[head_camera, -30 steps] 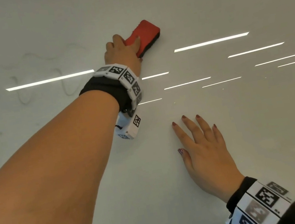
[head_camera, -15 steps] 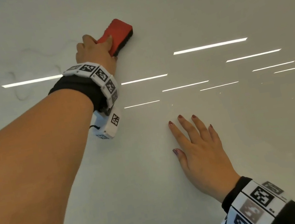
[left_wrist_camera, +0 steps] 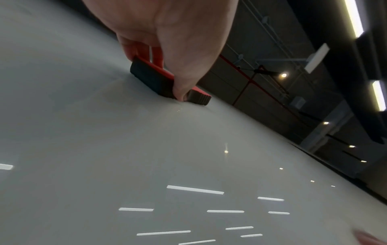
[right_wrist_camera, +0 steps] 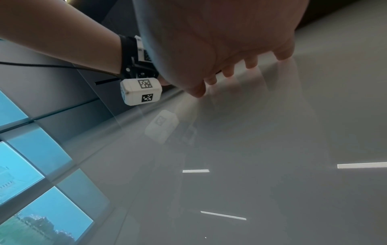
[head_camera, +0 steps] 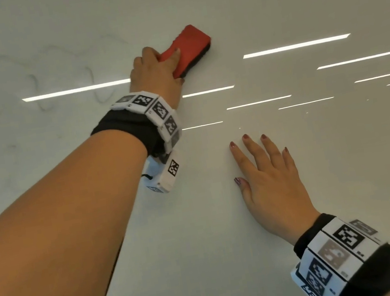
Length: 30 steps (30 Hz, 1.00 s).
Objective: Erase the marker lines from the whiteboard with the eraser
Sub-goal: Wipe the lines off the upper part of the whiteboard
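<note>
My left hand [head_camera: 156, 68] grips the near end of a red eraser [head_camera: 188, 44] with a dark felt pad and presses it flat on the whiteboard [head_camera: 299, 181]. The left wrist view shows the thumb and fingers [left_wrist_camera: 184, 79] curled round the eraser [left_wrist_camera: 155, 79], felt side down. Faint grey wavy marker lines [head_camera: 38, 92] remain on the board left of the eraser. My right hand [head_camera: 266, 174] lies flat on the board lower right, fingers straight and spread; its fingertips [right_wrist_camera: 228, 73] touch the surface in the right wrist view.
The glossy board reflects ceiling light strips [head_camera: 296, 46]. The board's far edge and a dark ceiling with lamps [left_wrist_camera: 283, 75] appear in the left wrist view. Windows [right_wrist_camera: 25, 182] stand beyond the board's left edge in the right wrist view.
The left hand with the eraser slid left across the board, then back right to about its earlier place. The right hand has stayed flat where it was.
</note>
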{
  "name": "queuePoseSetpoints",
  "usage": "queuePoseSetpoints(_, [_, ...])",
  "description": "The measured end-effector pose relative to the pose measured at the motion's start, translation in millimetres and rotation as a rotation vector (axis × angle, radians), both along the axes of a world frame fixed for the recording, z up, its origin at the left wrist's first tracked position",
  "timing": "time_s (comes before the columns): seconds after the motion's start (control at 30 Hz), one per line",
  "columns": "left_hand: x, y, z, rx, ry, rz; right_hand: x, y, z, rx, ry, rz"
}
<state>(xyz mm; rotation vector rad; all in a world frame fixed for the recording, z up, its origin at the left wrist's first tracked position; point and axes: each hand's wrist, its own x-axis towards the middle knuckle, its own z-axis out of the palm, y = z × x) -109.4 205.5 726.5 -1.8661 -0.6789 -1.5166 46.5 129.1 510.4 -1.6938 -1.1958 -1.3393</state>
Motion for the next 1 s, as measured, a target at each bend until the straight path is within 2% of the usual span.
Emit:
queuePoseSetpoints(0.17, [-53.5,22.6,27.6,-0.11,-0.159,0.062,-1.5,-0.2,-0.6,0.002,0.002,-0.006])
queuePoseSetpoints(0.3, [-42.7,15.3,36.9,-0.143,-0.184,0.047,-3.2,0.4,-0.3,-0.005,0.013,-0.012])
queuePoseSetpoints(0.47, [-2.1,-3.1,-7.4,-0.017,0.026,-0.043,-26.0,5.2,-2.2,0.016,0.011,0.033])
queuePoseSetpoints(0.57, [-12.8,7.3,-36.5,0.039,0.104,-0.052,-52.3,17.1,-7.2,-0.003,-0.031,0.06])
queuePoseSetpoints(0.63, [-36.7,19.3,-39.0,0.058,0.106,-0.041,-68.0,25.4,-8.6,-0.022,-0.036,0.066])
queuePoseSetpoints(0.83, [-111.0,48.6,19.8,-0.089,-0.093,0.003,-94.6,42.5,-8.8,-0.047,-0.036,0.052])
queuePoseSetpoints(1.0, [-118.4,54.2,42.5,-0.144,-0.185,-0.011,-96.8,44.6,-9.9,-0.037,-0.021,0.024])
